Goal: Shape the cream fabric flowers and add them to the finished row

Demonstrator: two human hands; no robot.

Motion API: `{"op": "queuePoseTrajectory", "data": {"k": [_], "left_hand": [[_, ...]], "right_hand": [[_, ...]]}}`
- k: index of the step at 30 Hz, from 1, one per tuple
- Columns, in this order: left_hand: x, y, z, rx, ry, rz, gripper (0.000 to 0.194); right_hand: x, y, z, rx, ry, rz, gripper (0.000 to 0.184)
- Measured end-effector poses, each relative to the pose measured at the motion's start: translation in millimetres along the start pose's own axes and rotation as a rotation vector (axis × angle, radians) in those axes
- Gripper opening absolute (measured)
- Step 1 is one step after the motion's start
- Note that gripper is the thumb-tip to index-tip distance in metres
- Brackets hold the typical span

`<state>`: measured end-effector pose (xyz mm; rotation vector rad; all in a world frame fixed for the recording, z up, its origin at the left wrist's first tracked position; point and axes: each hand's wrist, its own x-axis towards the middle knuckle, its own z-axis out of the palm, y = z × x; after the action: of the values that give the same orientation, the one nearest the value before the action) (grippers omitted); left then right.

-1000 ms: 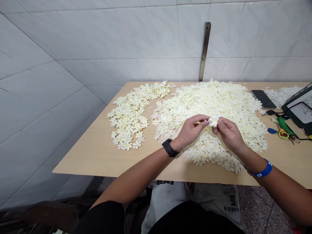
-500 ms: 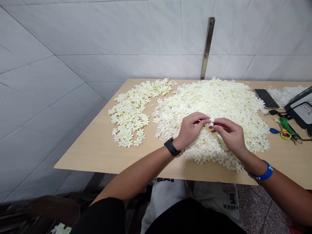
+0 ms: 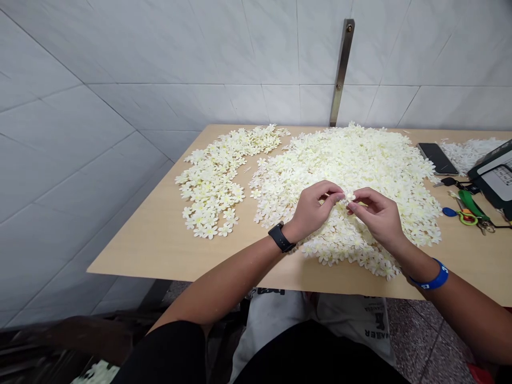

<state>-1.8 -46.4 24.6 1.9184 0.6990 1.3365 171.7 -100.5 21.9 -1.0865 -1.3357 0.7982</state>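
Note:
My left hand (image 3: 316, 209) and my right hand (image 3: 378, 214) meet above a wide heap of white artificial flowers (image 3: 360, 154) with pale yellow centres. Between the pinched fingertips of both hands is a small white flower (image 3: 349, 197), partly covered by the fingers. Thumb and forefinger are closed on each side of it. To the left, a curved band of similar flowers (image 3: 212, 181) lies apart from the heap.
Everything rests on a light wooden table (image 3: 148, 245) against a tiled wall. On the right are a black phone (image 3: 437, 158), small white pieces (image 3: 472, 152), keys with a green fob (image 3: 472, 207) and a black-and-white box (image 3: 494, 178). A metal strip (image 3: 342, 72) stands at the wall.
My fingers have shifted slightly around the flower, with its petals now spread between them. The right fingertips have drawn a little away from the left. The view has tilted slightly.

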Motion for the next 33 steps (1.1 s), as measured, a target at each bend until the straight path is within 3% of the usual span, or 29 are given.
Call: {"op": "queuePoseTrajectory", "data": {"k": [7, 11, 33], "left_hand": [[1.1, 0.0, -2.5, 0.025, -0.017, -0.037, 0.011], [1.5, -1.5, -3.4, 0.031, 0.001, 0.016, 0.012], [0.9, -3.4, -3.1, 0.063, 0.024, 0.118, 0.013]], "right_hand": [[3.3, -5.5, -2.3, 0.009, 0.045, 0.023, 0.021], [4.4, -1.0, -5.1, 0.016, 0.063, 0.015, 0.019], [2.9, -1.8, -2.0, 0.013, -0.003, 0.010, 0.026]]}}
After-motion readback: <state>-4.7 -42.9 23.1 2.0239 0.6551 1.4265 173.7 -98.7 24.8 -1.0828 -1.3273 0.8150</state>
